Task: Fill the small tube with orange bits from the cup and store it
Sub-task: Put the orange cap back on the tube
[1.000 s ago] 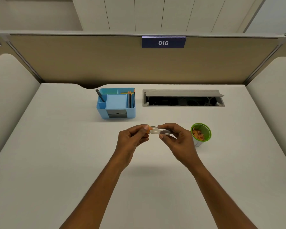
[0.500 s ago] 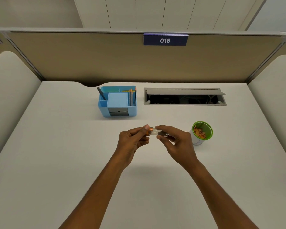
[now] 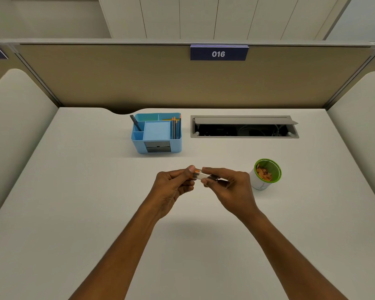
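A small clear tube (image 3: 200, 174) with an orange cap end lies sideways between my two hands above the middle of the desk. My left hand (image 3: 173, 188) pinches the orange cap end with thumb and fingers. My right hand (image 3: 227, 187) grips the tube's clear body. Just right of my right hand stands a white cup (image 3: 265, 174) with a green rim, and orange bits lie inside it. A light blue desk organizer (image 3: 157, 135) stands behind the hands.
The organizer holds pencils at its right side, a dark pen at its left and a small dark drawer in front. An open cable hatch (image 3: 244, 128) is set into the desk at the back right. Padded dividers enclose the desk on three sides.
Both hands keep holding the tube in about the same place. My right fingers have shifted slightly along the tube's body. The view has tilted a little.
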Demonstrator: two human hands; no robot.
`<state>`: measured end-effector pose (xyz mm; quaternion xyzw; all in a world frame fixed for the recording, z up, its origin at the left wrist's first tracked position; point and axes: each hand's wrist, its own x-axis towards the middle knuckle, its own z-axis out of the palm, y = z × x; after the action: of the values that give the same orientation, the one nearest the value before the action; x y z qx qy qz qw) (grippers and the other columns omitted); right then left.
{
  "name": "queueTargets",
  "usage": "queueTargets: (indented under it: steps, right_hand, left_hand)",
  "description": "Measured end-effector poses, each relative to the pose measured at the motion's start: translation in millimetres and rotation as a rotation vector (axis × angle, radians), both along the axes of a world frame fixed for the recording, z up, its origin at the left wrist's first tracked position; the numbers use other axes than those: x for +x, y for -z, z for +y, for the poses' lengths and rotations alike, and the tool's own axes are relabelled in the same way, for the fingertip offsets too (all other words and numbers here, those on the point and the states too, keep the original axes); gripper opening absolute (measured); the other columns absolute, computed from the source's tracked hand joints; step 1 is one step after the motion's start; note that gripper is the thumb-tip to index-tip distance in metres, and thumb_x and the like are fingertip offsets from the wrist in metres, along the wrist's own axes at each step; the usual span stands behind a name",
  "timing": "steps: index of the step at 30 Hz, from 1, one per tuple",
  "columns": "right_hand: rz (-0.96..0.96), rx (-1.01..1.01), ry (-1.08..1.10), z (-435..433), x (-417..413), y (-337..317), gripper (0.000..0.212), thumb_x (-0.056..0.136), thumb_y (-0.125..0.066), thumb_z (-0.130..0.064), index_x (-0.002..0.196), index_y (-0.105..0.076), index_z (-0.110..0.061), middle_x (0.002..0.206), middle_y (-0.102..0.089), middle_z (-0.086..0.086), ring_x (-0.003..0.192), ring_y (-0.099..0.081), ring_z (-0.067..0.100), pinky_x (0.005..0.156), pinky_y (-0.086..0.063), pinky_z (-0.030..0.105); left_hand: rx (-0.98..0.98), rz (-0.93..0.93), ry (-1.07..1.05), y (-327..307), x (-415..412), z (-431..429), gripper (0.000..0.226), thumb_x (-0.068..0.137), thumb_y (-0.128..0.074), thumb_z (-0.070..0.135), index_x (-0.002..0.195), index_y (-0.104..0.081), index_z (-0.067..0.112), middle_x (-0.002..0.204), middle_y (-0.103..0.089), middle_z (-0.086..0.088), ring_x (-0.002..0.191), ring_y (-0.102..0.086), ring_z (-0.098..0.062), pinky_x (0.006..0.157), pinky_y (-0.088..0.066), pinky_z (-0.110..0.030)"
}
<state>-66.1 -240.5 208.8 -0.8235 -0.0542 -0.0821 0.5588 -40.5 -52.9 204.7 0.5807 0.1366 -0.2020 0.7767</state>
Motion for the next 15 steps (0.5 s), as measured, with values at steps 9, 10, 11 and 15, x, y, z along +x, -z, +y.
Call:
queueTargets:
  steps: [9, 10, 11, 15]
  right_hand:
    - [0.032, 0.019, -0.003, 2.2, 3.1, 2.1, 0.031, 0.083, -0.083, -0.01, 0.112, -0.079, -0.016, 0.088, -0.08, -0.002, 0.084, -0.077, 0.016, 0.078, -0.064, 0.024]
    - [0.034, 0.022, -0.004, 2.3, 3.9, 2.8, 0.03, 0.083, -0.083, -0.01, 0.113, -0.079, -0.016, 0.089, -0.08, -0.002, 0.086, -0.076, 0.015, 0.079, -0.064, 0.026]
    - [0.033, 0.022, -0.008, 2.7, 5.9, 3.3, 0.03, 0.084, -0.082, -0.01, 0.113, -0.079, -0.016, 0.09, -0.08, -0.002, 0.087, -0.075, 0.014, 0.08, -0.064, 0.027]
    - [0.034, 0.01, -0.022, 5.5, 17.5, 3.0, 0.042, 0.086, -0.08, -0.011, 0.126, -0.072, -0.015, 0.111, -0.077, 0.0, 0.099, -0.073, 0.011, 0.09, -0.061, 0.022]
  left_hand:
    - [-0.016, 0.001, -0.016, 3.7, 2.3, 0.9, 0.039, 0.065, -0.084, 0.043, 0.09, -0.085, 0.014, 0.089, -0.081, -0.011, 0.075, -0.074, -0.019, 0.07, -0.061, -0.025]
    - [-0.016, -0.012, -0.028, 4.5, 2.8, 0.9, 0.04, 0.064, -0.084, 0.044, 0.091, -0.085, 0.015, 0.09, -0.082, -0.011, 0.076, -0.074, -0.019, 0.071, -0.061, -0.025]
    - [-0.02, -0.029, -0.045, 5.2, 3.8, 0.7, 0.039, 0.065, -0.084, 0.044, 0.092, -0.085, 0.017, 0.092, -0.082, -0.01, 0.077, -0.075, -0.02, 0.073, -0.061, -0.025]
    - [-0.026, -0.056, -0.152, 9.4, 10.9, 0.8, 0.033, 0.068, -0.084, 0.038, 0.095, -0.085, 0.018, 0.096, -0.082, -0.01, 0.084, -0.077, -0.022, 0.075, -0.062, -0.026]
